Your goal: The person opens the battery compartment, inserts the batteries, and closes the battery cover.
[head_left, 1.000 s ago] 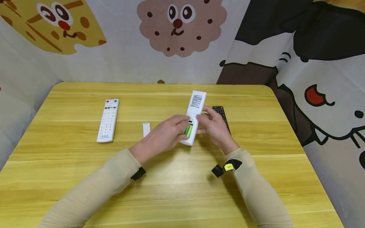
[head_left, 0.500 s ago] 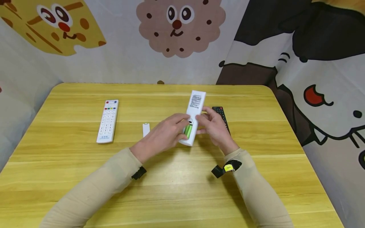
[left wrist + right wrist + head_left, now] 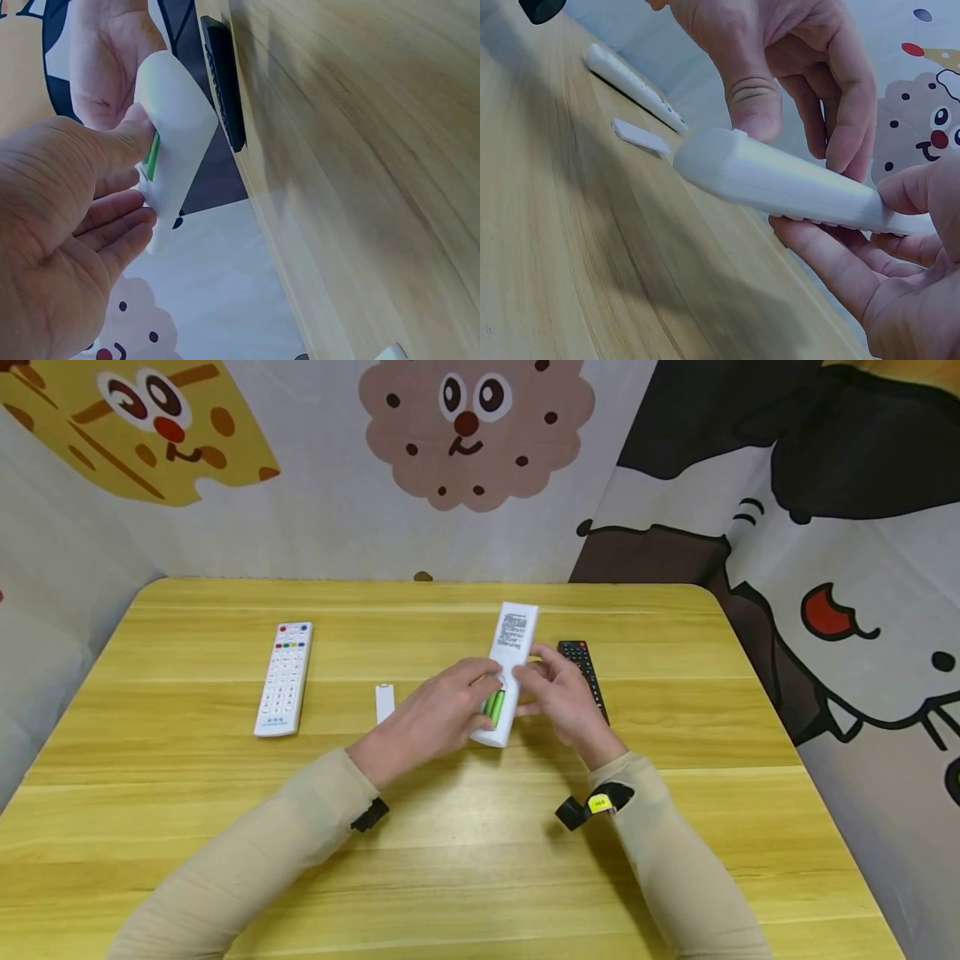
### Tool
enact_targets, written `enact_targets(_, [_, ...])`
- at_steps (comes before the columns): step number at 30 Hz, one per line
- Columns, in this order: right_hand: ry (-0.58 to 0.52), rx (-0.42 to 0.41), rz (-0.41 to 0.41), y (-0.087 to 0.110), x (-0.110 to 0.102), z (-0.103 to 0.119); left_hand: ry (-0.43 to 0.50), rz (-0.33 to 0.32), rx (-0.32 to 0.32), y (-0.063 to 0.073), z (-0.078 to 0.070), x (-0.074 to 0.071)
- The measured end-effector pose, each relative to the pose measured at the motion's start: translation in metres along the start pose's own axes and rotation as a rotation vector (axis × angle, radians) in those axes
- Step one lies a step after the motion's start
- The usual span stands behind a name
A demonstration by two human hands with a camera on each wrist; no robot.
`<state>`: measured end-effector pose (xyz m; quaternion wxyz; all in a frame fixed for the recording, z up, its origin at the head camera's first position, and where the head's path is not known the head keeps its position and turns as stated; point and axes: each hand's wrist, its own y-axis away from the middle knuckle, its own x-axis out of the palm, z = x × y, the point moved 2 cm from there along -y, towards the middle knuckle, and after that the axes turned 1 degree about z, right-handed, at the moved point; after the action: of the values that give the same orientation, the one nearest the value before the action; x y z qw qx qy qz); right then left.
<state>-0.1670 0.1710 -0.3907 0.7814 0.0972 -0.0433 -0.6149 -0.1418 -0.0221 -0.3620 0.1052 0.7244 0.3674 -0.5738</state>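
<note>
A white remote control [image 3: 513,635] is held above the table with its printed back up and its battery compartment uncovered. Green batteries [image 3: 495,707] lie in that compartment. My right hand [image 3: 564,700] grips the remote's right edge, thumb on the back and fingers beneath the button side, as the right wrist view shows. My left hand [image 3: 435,706] has thumb and index finger at opposite ends of a battery, pinching it at the compartment; the contact is partly hidden. In the left wrist view, a green battery [image 3: 152,156] shows beside the left thumb.
A small white battery cover [image 3: 385,700] lies left of my left hand, partly hidden by it. Farther left lies another white remote [image 3: 283,678], buttons up. Behind my right hand is a black remote [image 3: 583,667]. A printed cloth [image 3: 300,539] hangs beyond the wooden table [image 3: 480,877].
The held remote has dipped slightly toward me. My left index finger has shifted over the upper end of the compartment, covering the dark part seen before. Both hands otherwise keep their places.
</note>
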Motion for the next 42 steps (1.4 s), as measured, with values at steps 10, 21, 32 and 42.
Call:
enact_targets(10, [-0.01,-0.005,-0.007,0.001,0.002,0.001,-0.013,0.009,-0.022,-0.003,-0.001,0.001])
enact_targets(21, [-0.014,-0.011,0.033,0.001,0.009,-0.001,-0.017,-0.008,-0.042,-0.007,0.002,0.002])
enact_targets(32, [-0.017,-0.005,0.032,0.001,0.011,0.0,-0.024,-0.021,-0.046,-0.006,0.006,0.003])
enact_targets(42, [-0.024,0.006,0.028,-0.003,0.007,-0.005,-0.019,-0.016,-0.038,-0.001,0.01,0.005])
